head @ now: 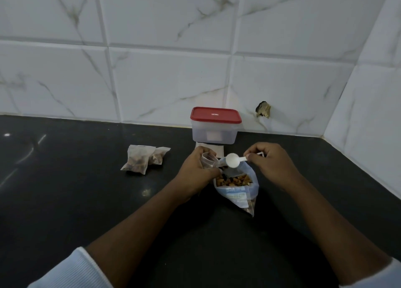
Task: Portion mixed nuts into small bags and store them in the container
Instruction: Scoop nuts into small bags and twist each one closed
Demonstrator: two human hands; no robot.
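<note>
**Loading the scoop for the next small bag**
The left hand (196, 168) grips the empty small bag (208, 159) at its mouth, fingers (213, 173) curled round the film. The right hand (271, 164) pinches the handle of the white scoop (233, 160), whose empty bowl hangs just above the open nut pouch (237, 193) standing on the bench (86, 201). Both bags are likely thin, light, slippery film that sags unless held at the rim. The mixed nuts (235, 181) are loose and hard, so they may roll off the shallow scoop. Two filled bags (141, 160) lie to the left; the red-lidded container (214, 124) stands closed behind
</note>
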